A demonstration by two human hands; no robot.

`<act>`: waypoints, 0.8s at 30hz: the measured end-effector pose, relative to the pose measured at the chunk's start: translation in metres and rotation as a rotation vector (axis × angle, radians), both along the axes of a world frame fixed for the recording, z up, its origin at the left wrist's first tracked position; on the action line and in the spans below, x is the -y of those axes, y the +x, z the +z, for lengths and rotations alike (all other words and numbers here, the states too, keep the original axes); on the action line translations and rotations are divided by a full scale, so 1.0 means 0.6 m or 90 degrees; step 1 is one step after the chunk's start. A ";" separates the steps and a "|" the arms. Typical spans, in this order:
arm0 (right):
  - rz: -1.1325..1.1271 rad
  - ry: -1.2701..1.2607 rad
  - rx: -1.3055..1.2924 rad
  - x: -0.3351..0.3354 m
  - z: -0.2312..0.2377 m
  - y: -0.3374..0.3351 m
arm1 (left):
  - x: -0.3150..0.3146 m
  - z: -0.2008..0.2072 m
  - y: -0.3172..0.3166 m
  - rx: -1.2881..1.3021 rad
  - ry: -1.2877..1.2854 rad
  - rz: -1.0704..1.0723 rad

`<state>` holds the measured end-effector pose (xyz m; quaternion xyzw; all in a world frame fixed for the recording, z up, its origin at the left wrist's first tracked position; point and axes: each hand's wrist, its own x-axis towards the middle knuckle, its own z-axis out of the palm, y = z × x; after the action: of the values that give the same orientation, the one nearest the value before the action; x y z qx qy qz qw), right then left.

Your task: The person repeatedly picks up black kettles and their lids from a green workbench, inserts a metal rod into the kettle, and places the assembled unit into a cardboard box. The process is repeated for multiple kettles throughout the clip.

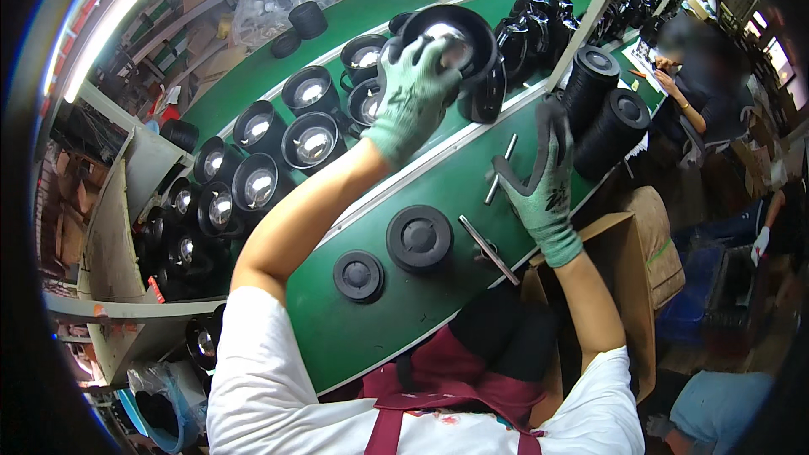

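My left hand (pixel 415 99), in a pale green glove, reaches across the bench with its fingers closed over the rim of a black cup with a shiny metal inside (pixel 484 38). Just below that cup stands another glossy black piece (pixel 484 97). Above the near side of the green bench, my right hand (pixel 546 177), in a green glove with dark grey fingers, has its thumb spread from the other fingers and holds nothing. A metal rod (pixel 503 167) lies beside its thumb. Stacks of black ribbed discs (pixel 624 118) stand close to its right.
Several black mugs with shiny insides (pixel 313 140) crowd the bench's left. Two round black lids, one larger (pixel 419 238) and one smaller (pixel 358 275), lie before me near a metal bar (pixel 489 250). A cardboard box (pixel 624 253) adjoins the near edge. A person (pixel 695 76) sits at right.
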<state>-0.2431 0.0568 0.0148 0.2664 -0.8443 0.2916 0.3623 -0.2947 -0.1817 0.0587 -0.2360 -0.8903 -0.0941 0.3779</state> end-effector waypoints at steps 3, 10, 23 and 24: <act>0.020 0.204 -0.120 0.000 0.114 0.058 | -0.007 0.057 0.137 0.025 -0.018 -0.122; 0.224 0.015 0.173 -0.066 0.120 0.237 | -0.002 0.050 0.371 0.163 0.290 -0.165; 0.306 -0.386 0.645 -0.163 0.003 0.520 | -0.028 -0.232 0.681 0.865 1.007 -0.364; 0.327 -0.386 0.677 -0.168 0.009 0.519 | -0.025 -0.251 0.697 0.835 1.033 -0.404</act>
<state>0.0682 0.1574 0.0202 0.1655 -0.6982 0.6851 -0.1256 0.1236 -0.1664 -0.0916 -0.0393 -0.4902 -0.8542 -0.1688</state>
